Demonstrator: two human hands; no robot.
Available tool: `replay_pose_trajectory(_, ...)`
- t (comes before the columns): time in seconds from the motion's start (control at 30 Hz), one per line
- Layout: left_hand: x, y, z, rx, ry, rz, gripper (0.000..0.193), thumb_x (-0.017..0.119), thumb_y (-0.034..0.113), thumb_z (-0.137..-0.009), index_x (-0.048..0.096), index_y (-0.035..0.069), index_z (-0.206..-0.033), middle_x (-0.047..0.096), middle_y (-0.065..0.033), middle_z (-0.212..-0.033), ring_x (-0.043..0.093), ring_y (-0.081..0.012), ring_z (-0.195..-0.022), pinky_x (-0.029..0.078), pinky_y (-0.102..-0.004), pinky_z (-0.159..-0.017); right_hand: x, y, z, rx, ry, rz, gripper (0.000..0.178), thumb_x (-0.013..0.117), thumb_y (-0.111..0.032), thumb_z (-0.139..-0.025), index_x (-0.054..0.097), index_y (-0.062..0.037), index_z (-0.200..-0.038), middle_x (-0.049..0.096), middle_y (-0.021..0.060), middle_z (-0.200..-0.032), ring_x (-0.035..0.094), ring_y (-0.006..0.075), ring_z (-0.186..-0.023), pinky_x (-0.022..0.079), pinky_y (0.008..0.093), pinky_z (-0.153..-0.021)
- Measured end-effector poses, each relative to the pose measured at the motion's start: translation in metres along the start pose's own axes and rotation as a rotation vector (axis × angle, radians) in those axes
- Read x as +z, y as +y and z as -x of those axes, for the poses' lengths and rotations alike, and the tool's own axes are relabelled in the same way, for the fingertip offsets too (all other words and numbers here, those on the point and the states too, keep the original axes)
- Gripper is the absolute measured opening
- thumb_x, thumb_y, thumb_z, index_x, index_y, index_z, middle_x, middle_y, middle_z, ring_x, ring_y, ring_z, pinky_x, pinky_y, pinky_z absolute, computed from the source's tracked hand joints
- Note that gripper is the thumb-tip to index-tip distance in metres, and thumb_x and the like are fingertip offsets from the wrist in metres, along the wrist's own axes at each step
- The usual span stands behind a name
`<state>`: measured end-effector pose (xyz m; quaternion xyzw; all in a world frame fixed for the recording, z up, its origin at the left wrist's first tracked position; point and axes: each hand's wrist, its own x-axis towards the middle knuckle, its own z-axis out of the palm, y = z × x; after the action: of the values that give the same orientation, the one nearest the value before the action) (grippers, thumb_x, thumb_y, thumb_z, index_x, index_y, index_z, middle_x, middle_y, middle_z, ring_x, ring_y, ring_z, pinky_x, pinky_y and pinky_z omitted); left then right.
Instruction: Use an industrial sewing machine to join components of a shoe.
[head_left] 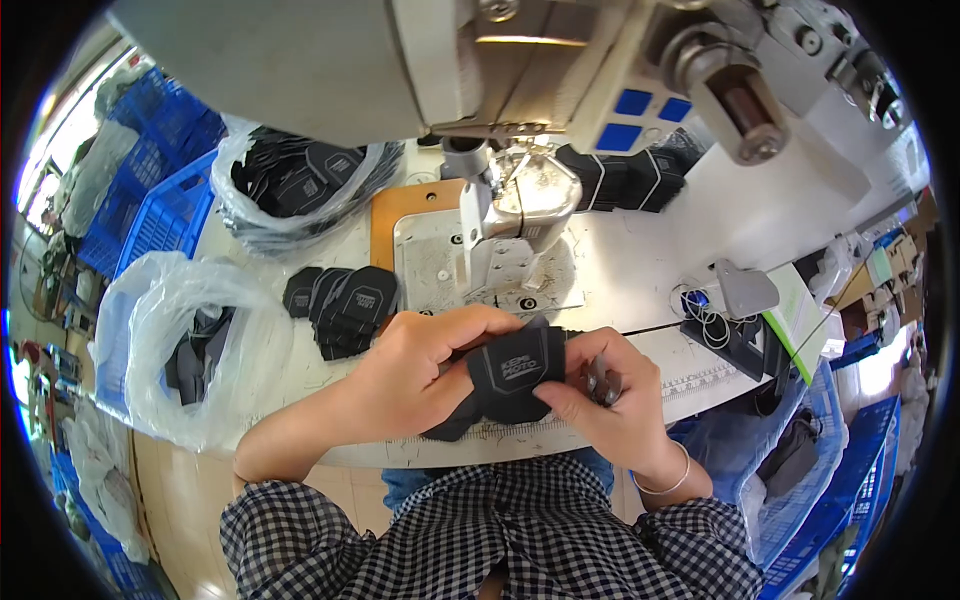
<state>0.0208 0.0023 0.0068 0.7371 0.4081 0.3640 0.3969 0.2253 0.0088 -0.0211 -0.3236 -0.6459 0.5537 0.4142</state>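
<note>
Near the table's front edge, both hands hold a black fabric piece with grey lettering and a thin pale outline. My left hand is closed on its left side, with another dark piece showing below the fingers. My right hand pinches its right edge between thumb and fingers. A small metal tool is tucked in that hand; its kind is mostly hidden. Left of the hands lies a loose pile of similar black pieces. Just beyond them stands the sewing machine with its metal plate.
A clear plastic bag of black pieces stands at the back left, another open bag nearer. Bundled black pieces lie behind the machine. Loose white cord lies at the right. Blue crates flank the table.
</note>
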Motion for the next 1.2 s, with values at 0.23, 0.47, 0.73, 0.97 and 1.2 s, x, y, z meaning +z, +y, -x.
replay_pose_trajectory(0.23,-0.001,0.0,-0.009,0.064,-0.02,0.052,0.025,0.053,-0.003,-0.079,0.052,-0.003,-0.105,0.062,-0.0124,-0.086,0.061,-0.0128,-0.077,0.047,-0.0233,-0.067,-0.004,-0.002,-0.006,-0.187,0.126,0.122,0.006,0.059,0.0,-0.079,0.054,0.0023,-0.076,0.053,0.0078,-0.093,0.046,0.0056,-0.066,0.036,0.0191,-0.054)
replay_pose_trajectory(0.47,0.0,0.012,-0.005,-0.094,0.03,0.278,0.014,0.051,-0.002,-0.082,0.053,-0.004,-0.096,0.061,-0.0125,-0.087,0.059,-0.0119,-0.078,0.046,-0.0227,-0.069,0.002,0.006,-0.008,-0.17,0.087,-0.088,0.005,0.06,0.002,-0.076,0.056,0.0014,-0.074,0.055,0.0063,-0.088,0.044,0.003,-0.062,0.034,0.0168,-0.051)
replay_pose_trajectory(0.73,0.0,0.002,-0.006,0.141,0.042,0.19,0.007,0.053,-0.003,-0.081,0.053,-0.006,-0.086,0.057,-0.0119,-0.094,0.056,-0.0108,-0.074,0.045,-0.0217,-0.067,0.006,0.012,-0.005,-0.24,0.205,-0.003,0.012,0.067,-0.001,-0.071,0.055,-0.0012,-0.07,0.058,0.0063,-0.078,0.046,0.003,-0.057,0.035,0.0166,-0.048)
replay_pose_trajectory(0.97,0.008,0.005,0.002,0.032,0.107,0.207,0.008,0.061,-0.004,-0.075,0.055,-0.005,-0.08,0.056,-0.0095,-0.09,0.053,-0.0055,-0.067,0.044,-0.018,-0.054,0.006,0.006,0.002,-0.234,0.155,0.108,0.015,0.069,-0.003,-0.069,0.055,-0.0028,-0.068,0.059,0.0074,-0.074,0.05,0.0061,-0.058,0.037,0.0179,-0.049)
replay_pose_trajectory(1.2,0.007,0.004,0.004,0.015,0.13,0.254,0.009,0.059,-0.004,-0.076,0.051,-0.003,-0.077,0.056,-0.0079,-0.085,0.051,-0.0036,-0.063,0.043,-0.0178,-0.054,0.012,0.013,-0.006,-0.347,0.153,0.047,0.015,0.07,-0.002,-0.068,0.055,-0.0028,-0.069,0.059,0.0077,-0.074,0.05,0.0062,-0.056,0.037,0.0184,-0.047)
